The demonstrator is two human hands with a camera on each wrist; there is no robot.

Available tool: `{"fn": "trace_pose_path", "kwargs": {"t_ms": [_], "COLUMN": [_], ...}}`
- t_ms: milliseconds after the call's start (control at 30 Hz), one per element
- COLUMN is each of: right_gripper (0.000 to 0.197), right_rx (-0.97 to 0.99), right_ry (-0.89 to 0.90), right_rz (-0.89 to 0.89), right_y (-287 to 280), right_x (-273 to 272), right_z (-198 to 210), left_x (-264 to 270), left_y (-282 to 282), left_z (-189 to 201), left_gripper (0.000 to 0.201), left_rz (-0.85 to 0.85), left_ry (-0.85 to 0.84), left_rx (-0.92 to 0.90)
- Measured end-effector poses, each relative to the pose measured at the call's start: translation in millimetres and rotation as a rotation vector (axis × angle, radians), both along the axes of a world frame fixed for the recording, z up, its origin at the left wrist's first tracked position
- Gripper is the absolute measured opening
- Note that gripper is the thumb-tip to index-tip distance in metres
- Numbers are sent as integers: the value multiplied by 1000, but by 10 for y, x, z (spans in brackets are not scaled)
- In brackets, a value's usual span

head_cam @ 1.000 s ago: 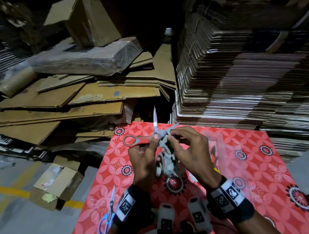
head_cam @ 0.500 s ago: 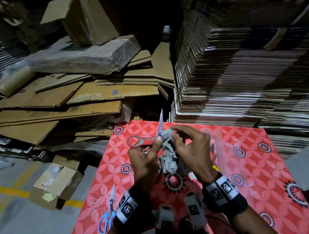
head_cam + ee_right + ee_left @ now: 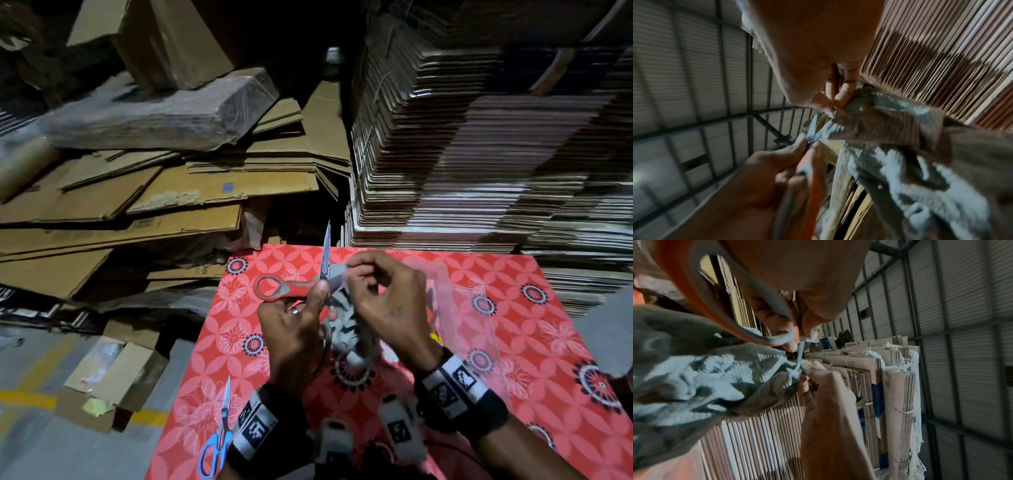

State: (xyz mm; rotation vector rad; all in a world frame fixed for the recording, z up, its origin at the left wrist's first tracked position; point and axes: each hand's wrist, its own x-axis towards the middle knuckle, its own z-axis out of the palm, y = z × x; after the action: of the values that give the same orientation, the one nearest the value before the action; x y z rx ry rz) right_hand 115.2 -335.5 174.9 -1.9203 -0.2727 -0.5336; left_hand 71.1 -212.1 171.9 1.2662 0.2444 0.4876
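Observation:
My left hand (image 3: 294, 325) grips red-and-grey scissors (image 3: 274, 287) held wide open, one blade (image 3: 325, 253) pointing up and away. The other handle loop hangs below my palm. My right hand (image 3: 383, 301) pinches a corner of a grey patterned cloth (image 3: 349, 325) right against the blade near the pivot. The rest of the cloth hangs bunched between both hands above the red patterned table (image 3: 513, 325). In the left wrist view the cloth (image 3: 705, 378) fills the left side. In the right wrist view my fingertips (image 3: 840, 95) pinch the cloth (image 3: 890, 129) beside the blade (image 3: 813, 128).
Blue-handled scissors (image 3: 219, 438) lie near the table's left front edge. A clear plastic sheet (image 3: 462, 308) lies on the table right of my hands. Tall stacks of flat cartons (image 3: 479, 154) stand behind; loose cardboard (image 3: 137, 205) piles up at left, with an open box (image 3: 106, 377) on the floor.
The upright blade has shifted slightly to the right. My right hand's fingers have closed tighter on the cloth corner at the blade. Both hands stay over the same spot.

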Motion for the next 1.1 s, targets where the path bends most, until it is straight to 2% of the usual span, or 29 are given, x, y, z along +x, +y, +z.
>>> {"fn": "trace_pose_path", "kwargs": {"t_ms": [100, 200, 267, 400, 467, 600, 667, 767, 833, 1033, 1100], "right_gripper": [15, 26, 27, 15, 12, 23, 25, 22, 22, 26, 25], "right_rx": [30, 73, 101, 76, 100, 123, 148, 196, 206, 192, 146], "right_ry": [22, 44, 55, 17, 20, 30, 53, 72, 53, 2, -26], "right_rz": [133, -3, -72, -13, 22, -26, -50, -15, 27, 176, 167], "right_y": [78, -102, -203, -85, -56, -210, -317, -440, -496, -460, -410], "right_x": [-134, 129, 247, 25, -23, 209, 323, 356, 321, 229, 223], "right_z": [48, 9, -11, 69, 88, 81, 98, 134, 166, 252, 263], "left_x": [15, -5, -9, -37, -38, -19, -17, 2, 25, 81, 82], "left_y": [3, 37, 62, 52, 59, 106, 148, 248, 291, 301, 276], "left_z": [28, 7, -29, 26, 67, 85, 60, 11, 0, 53, 95], "left_gripper": [14, 19, 19, 30, 28, 29, 39, 71, 77, 50, 38], "left_rz": [-28, -24, -15, -14, -19, -35, -34, -21, -16, -75, -78], "left_ry": [5, 7, 7, -30, -10, 85, 134, 153, 160, 165, 167], "left_rx": [-46, -24, -3, 14, -10, -36, -84, -72, -82, -276, -316]}}
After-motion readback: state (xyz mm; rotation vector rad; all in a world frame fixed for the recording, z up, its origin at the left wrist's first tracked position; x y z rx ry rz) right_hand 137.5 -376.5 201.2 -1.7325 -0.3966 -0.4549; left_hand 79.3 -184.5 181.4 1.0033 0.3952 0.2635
